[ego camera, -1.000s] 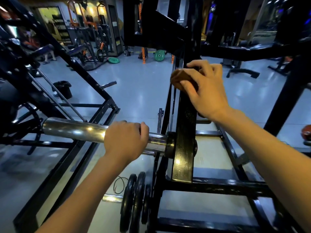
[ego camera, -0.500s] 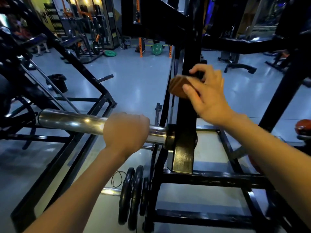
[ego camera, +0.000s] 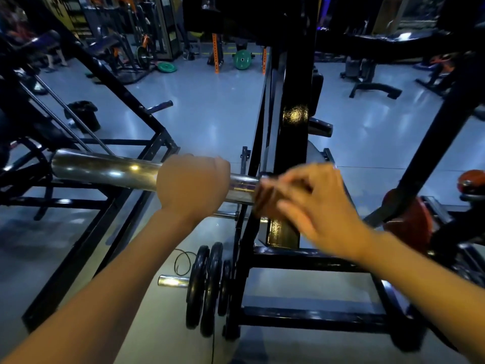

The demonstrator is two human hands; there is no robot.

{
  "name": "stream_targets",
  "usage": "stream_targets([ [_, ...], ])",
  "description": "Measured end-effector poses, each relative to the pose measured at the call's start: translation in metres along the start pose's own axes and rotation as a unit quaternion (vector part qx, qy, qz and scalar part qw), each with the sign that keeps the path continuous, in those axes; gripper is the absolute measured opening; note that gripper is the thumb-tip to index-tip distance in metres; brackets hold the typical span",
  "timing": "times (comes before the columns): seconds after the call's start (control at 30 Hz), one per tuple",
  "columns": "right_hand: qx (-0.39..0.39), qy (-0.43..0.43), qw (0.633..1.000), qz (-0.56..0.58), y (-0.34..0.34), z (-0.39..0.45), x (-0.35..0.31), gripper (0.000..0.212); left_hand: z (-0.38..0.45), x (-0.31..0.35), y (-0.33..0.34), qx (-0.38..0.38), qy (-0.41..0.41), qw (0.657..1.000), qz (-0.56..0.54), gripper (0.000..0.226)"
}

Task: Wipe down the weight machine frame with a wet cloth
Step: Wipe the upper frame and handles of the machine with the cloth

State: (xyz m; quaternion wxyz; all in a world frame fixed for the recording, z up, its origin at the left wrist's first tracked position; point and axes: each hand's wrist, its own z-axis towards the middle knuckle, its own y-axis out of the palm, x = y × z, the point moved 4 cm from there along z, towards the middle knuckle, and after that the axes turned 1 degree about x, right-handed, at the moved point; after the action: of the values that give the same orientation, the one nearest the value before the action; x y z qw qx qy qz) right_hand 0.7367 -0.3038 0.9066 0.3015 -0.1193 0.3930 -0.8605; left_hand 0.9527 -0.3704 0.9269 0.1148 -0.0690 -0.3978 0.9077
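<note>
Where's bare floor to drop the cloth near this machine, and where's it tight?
Free: open floor between the slanted left frame bar and the upright; also inside the base frame, between its crossbars. Crowded: around the plates and loose wire, and where the right hand holds the cloth beside the left hand.

Head cam only — looks fwd & down (wide-angle), close over both forearms, gym floor beyond.

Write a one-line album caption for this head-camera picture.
Left hand grips the chrome bar while the right hand rubs a brown cloth on the black upright.
</note>
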Motion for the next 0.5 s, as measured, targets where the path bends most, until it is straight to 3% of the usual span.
stream_targets([
  [0.1,0.073,0.122,0.99,0.0,-0.01,0.035,0.039,0.042,-0.001,-0.001,0.0,0.017,-0.003,1.0,-0.024,0.053],
  [0.17,0.074,0.142,0.987,0.011,-0.005,0.029,0.033,0.045,-0.002,-0.001,0.001,0.021,-0.007,0.999,-0.031,0.053],
  [0.3,-0.002,0.022,1.0,0.022,0.004,-0.029,-0.025,0.05,-0.001,0.0,0.0,0.024,-0.01,1.0,-0.012,0.052],
  [0.4,-0.051,-0.052,0.997,0.009,0.001,-0.044,-0.033,0.046,0.0,0.001,0.001,-0.002,0.004,1.0,0.017,0.052],
  [0.5,-0.044,-0.031,0.998,0.011,-0.003,-0.016,-0.01,0.046,-0.001,0.0,0.002,0.003,0.007,1.0,0.017,0.052],
])
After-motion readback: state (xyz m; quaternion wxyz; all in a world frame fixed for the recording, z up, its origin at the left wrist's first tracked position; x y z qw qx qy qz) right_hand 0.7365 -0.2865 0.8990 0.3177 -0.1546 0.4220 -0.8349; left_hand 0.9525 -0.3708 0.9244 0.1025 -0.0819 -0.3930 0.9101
